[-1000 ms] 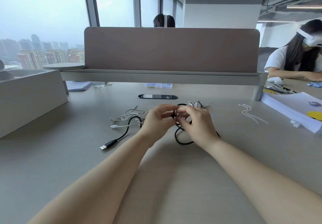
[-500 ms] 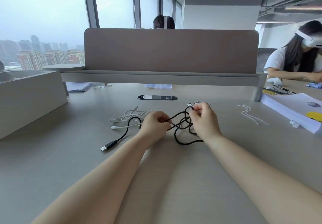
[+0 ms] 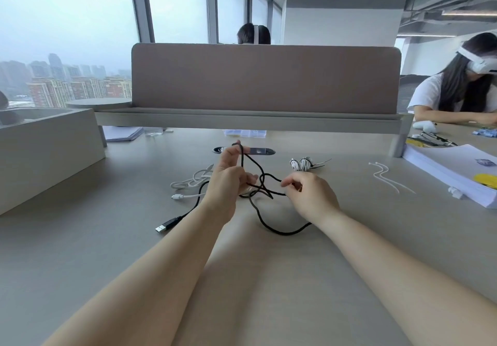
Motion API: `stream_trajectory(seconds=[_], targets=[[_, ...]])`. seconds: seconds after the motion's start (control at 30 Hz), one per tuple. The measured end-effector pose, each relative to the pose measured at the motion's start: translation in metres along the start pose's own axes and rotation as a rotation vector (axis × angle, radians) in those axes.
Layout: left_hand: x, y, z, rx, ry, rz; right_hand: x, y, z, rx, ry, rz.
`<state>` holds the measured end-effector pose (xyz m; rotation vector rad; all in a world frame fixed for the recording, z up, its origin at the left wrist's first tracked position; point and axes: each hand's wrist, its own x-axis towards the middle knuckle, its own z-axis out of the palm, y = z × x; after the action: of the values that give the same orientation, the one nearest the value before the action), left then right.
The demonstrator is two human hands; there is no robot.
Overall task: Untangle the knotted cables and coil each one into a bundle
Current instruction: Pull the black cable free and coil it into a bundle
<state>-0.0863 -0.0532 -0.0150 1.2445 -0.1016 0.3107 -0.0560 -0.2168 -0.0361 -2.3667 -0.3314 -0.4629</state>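
Left grip [image 3: 228, 181] raised, pinching black cable [image 3: 279, 232] | right grip [image 3: 309, 195] low, pinching it

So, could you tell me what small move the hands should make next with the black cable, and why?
Probably lift the left hand higher, drawing its raised strand out through the loose knot. The black USB cable crosses over itself between the hands, the right hand pinches the far side to steady it, and the loops look slack enough to slip free.

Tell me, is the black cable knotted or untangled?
Knotted: the thin black cable crosses itself in loops between the left hand and right hand.
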Motion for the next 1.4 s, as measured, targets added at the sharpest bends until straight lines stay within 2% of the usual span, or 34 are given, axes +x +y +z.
stream_trajectory(seconds=[0.1,0.17,0.23,0.37,0.43,0.53,0.67,0.73,0.93,1.07,1.17,1.23,1.3,1.4], targets=[[-0.004,0.001,0.002,0.174,0.025,0.061,0.000,-0.001,-0.001,-0.149,0.017,0.022],[-0.004,0.000,0.002,0.207,0.050,0.069,0.000,-0.001,-0.003,-0.207,0.041,0.037],[-0.001,-0.003,0.001,0.131,0.081,0.064,0.000,-0.001,-0.004,-0.248,0.058,0.037],[0.004,-0.003,0.002,-0.183,0.187,0.005,-0.001,-0.003,-0.006,-0.351,0.079,-0.010],[0.006,0.001,-0.003,-0.233,0.199,-0.056,-0.003,-0.001,-0.005,-0.403,0.069,-0.005],[0.011,0.004,-0.016,-0.103,0.182,-0.083,0.000,0.007,-0.006,-0.408,0.045,0.052],[0.008,0.002,-0.014,0.038,0.251,0.010,0.002,0.009,-0.009,-0.348,0.037,0.109],[0.006,0.002,-0.010,0.112,0.197,0.064,0.002,0.009,-0.007,-0.342,0.038,0.078],[-0.005,-0.001,0.006,0.224,-0.134,0.118,0.002,0.001,0.000,-0.210,0.054,-0.051],[-0.009,0.001,0.011,0.262,-0.236,0.140,0.002,-0.003,0.004,-0.176,0.023,0.008],[-0.014,0.005,0.015,0.241,-0.334,0.078,0.003,-0.001,0.003,-0.023,0.009,0.066],[-0.017,0.006,0.016,0.230,-0.391,0.023,0.004,-0.001,0.002,0.013,-0.013,0.016],[-0.018,0.006,0.018,0.247,-0.396,-0.003,0.004,-0.002,0.003,0.037,0.003,-0.067],[-0.012,-0.007,0.015,0.383,-0.237,0.015,0.005,-0.006,0.003,0.228,0.064,-0.072]])
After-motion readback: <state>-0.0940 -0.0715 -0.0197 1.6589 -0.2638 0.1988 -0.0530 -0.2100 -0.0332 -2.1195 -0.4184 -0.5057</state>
